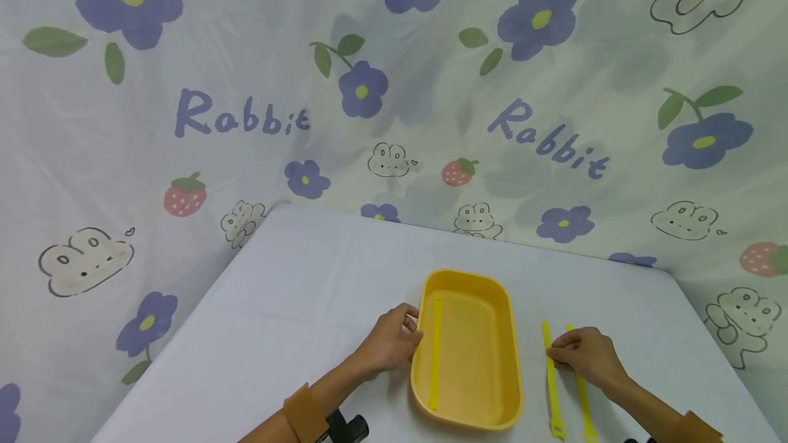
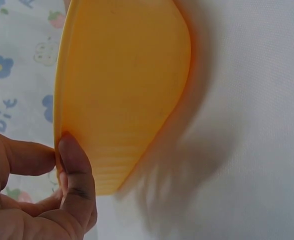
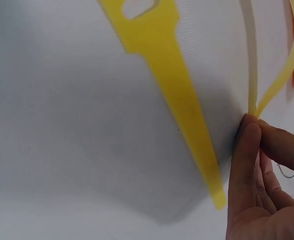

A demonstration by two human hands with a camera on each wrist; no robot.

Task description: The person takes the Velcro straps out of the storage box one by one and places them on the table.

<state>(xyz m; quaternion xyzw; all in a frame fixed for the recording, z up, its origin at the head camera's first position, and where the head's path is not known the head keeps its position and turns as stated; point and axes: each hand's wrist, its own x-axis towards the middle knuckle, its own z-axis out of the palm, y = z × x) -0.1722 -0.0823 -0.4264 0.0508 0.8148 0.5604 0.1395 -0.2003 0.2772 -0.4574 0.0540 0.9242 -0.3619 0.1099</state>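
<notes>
My left hand (image 1: 389,339) pinches the left rim of a yellow-orange rectangular tray (image 1: 506,333), thumb on one side and fingers on the other, as the left wrist view shows. Inside the tray, along its left side, lies one yellow cable strap (image 1: 436,354). To the right of the tray, my right hand (image 1: 587,355) pinches a second yellow cable strap (image 1: 553,395) between thumb and fingertips, close over the table. A third cable strap (image 3: 179,100), with a slotted wider end, lies flat beside it, partly hidden under the right hand in the head view.
A white cloth covers the table (image 1: 295,279). Behind it hangs a patterned curtain (image 1: 418,135) with flowers, rabbits and strawberries. A dark wrist-camera mount (image 1: 347,427) sits by the left forearm.
</notes>
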